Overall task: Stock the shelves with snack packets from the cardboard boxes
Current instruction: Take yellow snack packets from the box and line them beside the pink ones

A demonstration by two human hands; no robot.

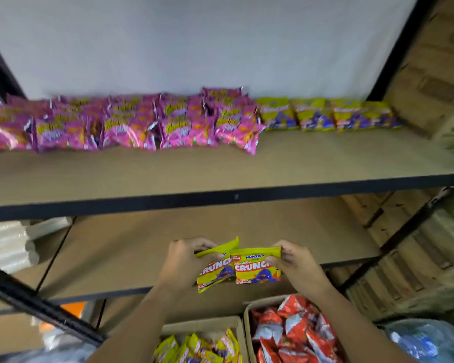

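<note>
While both hands are loaded, here's the rundown, biggest stuff first:

Shelving: upper shelf [325, 163] has a fat bank of pink packets [121, 124] on the left, a thinner row of yellow-green packets [325, 113] on the right, with bare board in front of them. Lower shelf [168, 244] sits right behind the hands.

Boxes: two cardboard boxes at the bottom edge, left box [202, 327] with yellow packets, right box [257, 307] with red ones.

In hand: two yellow Crunch packets [236, 268], side by side and overlapping a bit, held above the boxes in front of the lower shelf.

Left hand [184, 263]: fingers pinching the left packet's top edge, forearm coming up from below.

Right hand [296, 265]: fingers gripping the right packet's edge, wrist angled inward.

How I'd do it: carry the pair up to the gap fronting the matching yellow-green row, stand them label-out, don't squeeze hard since these bags crush easily.
</note>
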